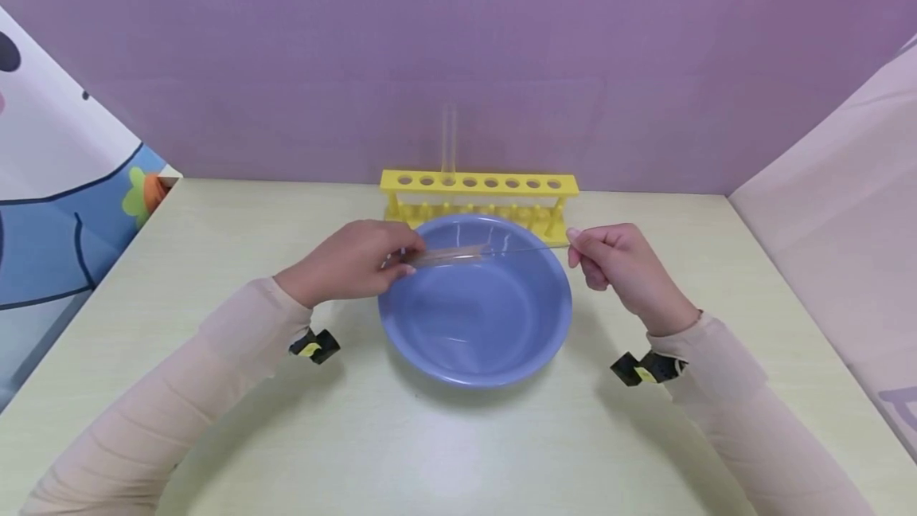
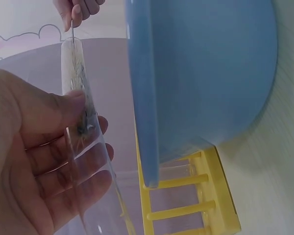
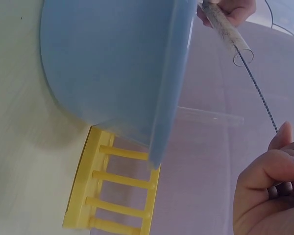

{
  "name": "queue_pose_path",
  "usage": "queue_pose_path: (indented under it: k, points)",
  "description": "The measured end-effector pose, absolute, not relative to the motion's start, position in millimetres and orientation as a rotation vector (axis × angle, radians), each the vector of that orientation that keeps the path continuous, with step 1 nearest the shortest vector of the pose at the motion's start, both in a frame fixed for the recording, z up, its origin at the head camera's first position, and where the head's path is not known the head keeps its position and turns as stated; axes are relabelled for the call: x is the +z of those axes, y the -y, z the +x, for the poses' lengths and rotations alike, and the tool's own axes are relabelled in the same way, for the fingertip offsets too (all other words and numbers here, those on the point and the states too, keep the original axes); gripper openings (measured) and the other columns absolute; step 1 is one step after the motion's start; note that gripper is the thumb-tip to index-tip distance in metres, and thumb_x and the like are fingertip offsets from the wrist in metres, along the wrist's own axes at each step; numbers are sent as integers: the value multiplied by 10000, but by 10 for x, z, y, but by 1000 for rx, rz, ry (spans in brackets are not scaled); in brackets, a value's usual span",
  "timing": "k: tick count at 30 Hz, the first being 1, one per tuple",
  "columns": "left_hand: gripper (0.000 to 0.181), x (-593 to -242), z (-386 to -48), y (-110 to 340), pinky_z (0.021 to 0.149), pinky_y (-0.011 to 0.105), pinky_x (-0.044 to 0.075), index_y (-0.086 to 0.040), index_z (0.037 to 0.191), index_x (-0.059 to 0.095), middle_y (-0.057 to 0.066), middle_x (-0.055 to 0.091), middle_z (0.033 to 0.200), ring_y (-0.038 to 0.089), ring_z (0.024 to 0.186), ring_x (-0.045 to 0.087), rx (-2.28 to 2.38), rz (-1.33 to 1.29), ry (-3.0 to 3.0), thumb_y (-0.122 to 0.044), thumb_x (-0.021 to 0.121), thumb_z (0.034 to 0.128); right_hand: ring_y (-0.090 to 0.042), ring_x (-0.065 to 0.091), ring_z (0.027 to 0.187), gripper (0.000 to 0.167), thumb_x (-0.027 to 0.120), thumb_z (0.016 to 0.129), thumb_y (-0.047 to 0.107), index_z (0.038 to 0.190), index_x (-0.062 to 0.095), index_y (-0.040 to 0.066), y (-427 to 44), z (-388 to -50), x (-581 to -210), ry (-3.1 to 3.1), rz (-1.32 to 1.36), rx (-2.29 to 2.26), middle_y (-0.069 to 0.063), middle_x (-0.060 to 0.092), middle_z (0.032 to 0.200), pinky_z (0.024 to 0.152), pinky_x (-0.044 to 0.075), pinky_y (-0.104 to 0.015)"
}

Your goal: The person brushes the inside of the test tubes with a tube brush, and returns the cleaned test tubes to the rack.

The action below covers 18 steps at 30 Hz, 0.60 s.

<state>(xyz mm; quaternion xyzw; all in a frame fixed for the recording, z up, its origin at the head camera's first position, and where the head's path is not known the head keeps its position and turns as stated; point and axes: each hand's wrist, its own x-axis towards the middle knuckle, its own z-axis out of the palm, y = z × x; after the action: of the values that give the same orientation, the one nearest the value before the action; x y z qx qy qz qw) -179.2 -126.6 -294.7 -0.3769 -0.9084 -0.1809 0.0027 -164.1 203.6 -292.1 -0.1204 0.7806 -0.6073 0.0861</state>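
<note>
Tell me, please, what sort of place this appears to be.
Probably a tabletop set up for simple science practice, perhaps in a classroom or a staged corner. What suggests it: a yellow test tube rack, a wire-handled brush inside a clear tube, and a blue basin.

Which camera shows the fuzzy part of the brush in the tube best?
The left wrist view: it looks closely at the clear tube, so the dark bristles show through, though the left hand covers some. The right wrist view shows paler, smaller bristles and the wire; the head view shows just a small brownish blur.
</note>
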Motion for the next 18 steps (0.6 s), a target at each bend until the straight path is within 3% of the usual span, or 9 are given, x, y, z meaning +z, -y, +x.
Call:
queue_pose_path:
  k: [18]
  points:
    - [219, -2925, -1777, 1219, 702, 297, 508, -83, 1054, 678, -10, 656, 918, 114, 766, 583, -602, -1151, 2825, -106, 705, 837, -109, 301, 427, 369, 504, 975, 160, 643, 588, 21, -1922, -1653, -2870, -2280, -336, -1838, 17, 339, 455, 437, 262, -288]
